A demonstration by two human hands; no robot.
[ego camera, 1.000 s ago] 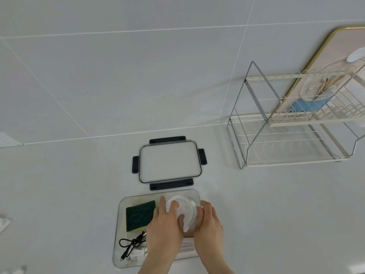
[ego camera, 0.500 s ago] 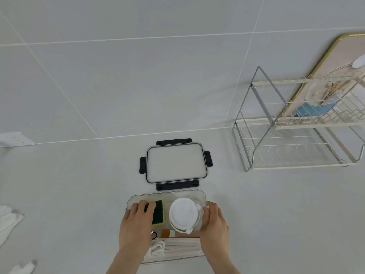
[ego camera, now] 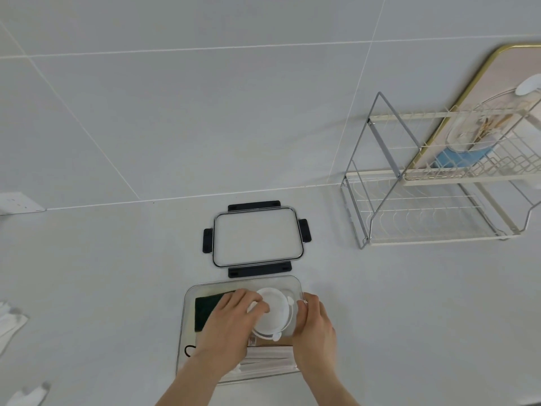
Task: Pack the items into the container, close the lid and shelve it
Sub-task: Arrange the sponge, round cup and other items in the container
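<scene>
A clear rectangular container sits on the white counter just in front of me. Inside it lie a dark green sponge, a round white jar, a black cable and white packets. My left hand is inside the container, with its fingertips on the left side of the white jar. My right hand rests against the container's right wall. The clear lid, with black clips, lies flat on the counter just behind the container.
A two-tier wire dish rack stands at the right, with a gold-rimmed tray and a container leaning behind its upper tier. White cloth-like items lie at the left edge. A wall socket is at the far left.
My left hand has moved right, from the sponge onto the white jar. My right hand stays at the container's right wall. The view has shifted slightly.
</scene>
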